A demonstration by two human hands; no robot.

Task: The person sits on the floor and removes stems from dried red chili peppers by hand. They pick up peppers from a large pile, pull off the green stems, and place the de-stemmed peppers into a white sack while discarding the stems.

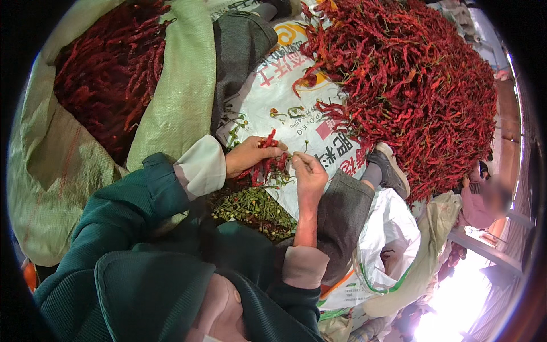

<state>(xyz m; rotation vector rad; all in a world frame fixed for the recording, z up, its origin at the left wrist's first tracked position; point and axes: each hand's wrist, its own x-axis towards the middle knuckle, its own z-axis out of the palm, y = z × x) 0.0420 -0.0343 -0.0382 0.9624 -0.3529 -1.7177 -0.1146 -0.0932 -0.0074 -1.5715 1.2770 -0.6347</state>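
Several dried red chili peppers (pixel 270 168) are bunched in my left hand (pixel 252 154), its thumb and fingers closed around them. Close to its right, my right hand (pixel 308 169) has thumb and forefinger pinched together at the edge of the bunch, seemingly at a stem; the small gap hides whether the stem is held. Beneath both hands lies a white woven plastic sack (pixel 273 98) bearing print, with loose green stems (pixel 295 112) scattered over it. A heap of cut green stems and caps (pixel 254 209) sits between my legs, just below the hands.
A large mound of red chilies (pixel 410 89) rises at the upper right. An open pale green woven sack (pixel 183 85) full of dark red chilies (pixel 113 77) stands at left. My shoe (pixel 389 169) touches the mound. An open white sack (pixel 391 235) and a person in pink (pixel 476 207) are at right.
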